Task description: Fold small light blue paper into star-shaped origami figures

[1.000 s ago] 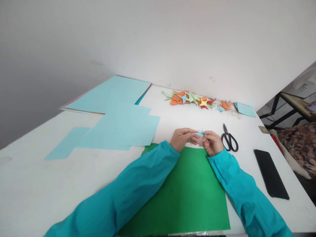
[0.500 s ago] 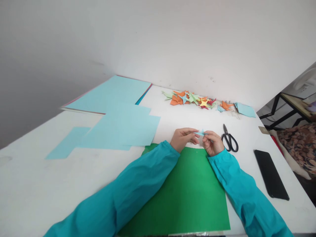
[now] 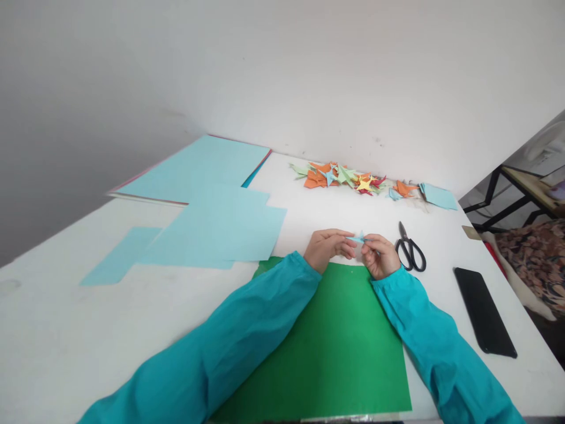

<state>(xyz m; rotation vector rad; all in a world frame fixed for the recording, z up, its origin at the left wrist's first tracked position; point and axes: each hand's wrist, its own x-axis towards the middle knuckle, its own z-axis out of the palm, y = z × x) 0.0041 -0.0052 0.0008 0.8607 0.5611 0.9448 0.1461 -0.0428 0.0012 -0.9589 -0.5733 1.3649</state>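
Observation:
A small folded light blue paper piece (image 3: 358,239) with pointed ends is held between my two hands, just beyond the far edge of the green sheet (image 3: 348,341). My left hand (image 3: 329,247) is closed, thumb and fingers pinching its left end. On the other end, my right hand (image 3: 379,255) is also closed in a pinch, fingertips covering part of the paper. Black-handled scissors (image 3: 411,250) lie just right of my right hand, points facing away.
Light blue sheets (image 3: 216,229) spread across the left of the white table, before a stack of coloured paper (image 3: 198,165). Colourful folded paper figures (image 3: 344,176) and small blue squares (image 3: 438,196) lie along the wall. A black phone-like slab (image 3: 484,312) rests at the right.
Both hands stay almost in place, still holding the folded blue paper. Only slight finger movement shows; the objects on the table have not moved.

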